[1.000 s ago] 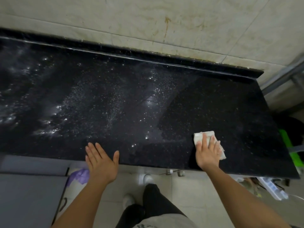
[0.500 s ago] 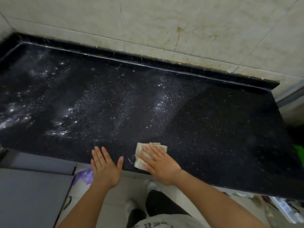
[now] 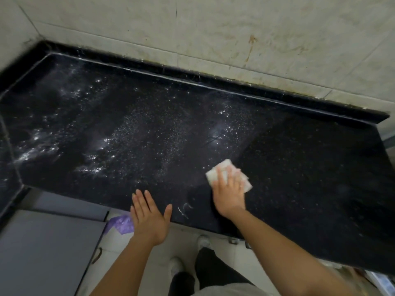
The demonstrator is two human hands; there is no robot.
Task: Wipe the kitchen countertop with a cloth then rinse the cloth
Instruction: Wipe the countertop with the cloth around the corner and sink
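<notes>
A pale tiled wall [image 3: 213, 35], stained with a rusty streak toward its right side, runs along the back of a black speckled countertop [image 3: 149, 135], which has a low raised black lip [image 3: 213, 83] at its back edge and a left side that turns toward the viewer at the left corner. Glinting droplets and smeared wet patches cover the left and middle of the surface, while the right part looks duller and more even. Below the front edge on the left is a grey cabinet front [image 3: 42, 253], and beside it light floor tiles [image 3: 183, 233] where the person's dark trousers [image 3: 213, 272] and pale shoes [image 3: 204, 242] stand. The right hand [image 3: 229, 195] lies flat, fingers straight and slightly spread, pressing down on the cloth [image 3: 212, 175] near the front edge, right of the middle. The left hand [image 3: 148, 218] is also flat and holds nothing, fingers straight and thumb out, its fingertips on the front edge while the palm hangs over the floor. The cloth is a folded whitish pad, its corners showing past the fingers. A crumpled purple bag [image 3: 121, 224] lies on the floor by the left wrist, and a thin white streak [image 3: 183, 208] marks the surface between the hands.
</notes>
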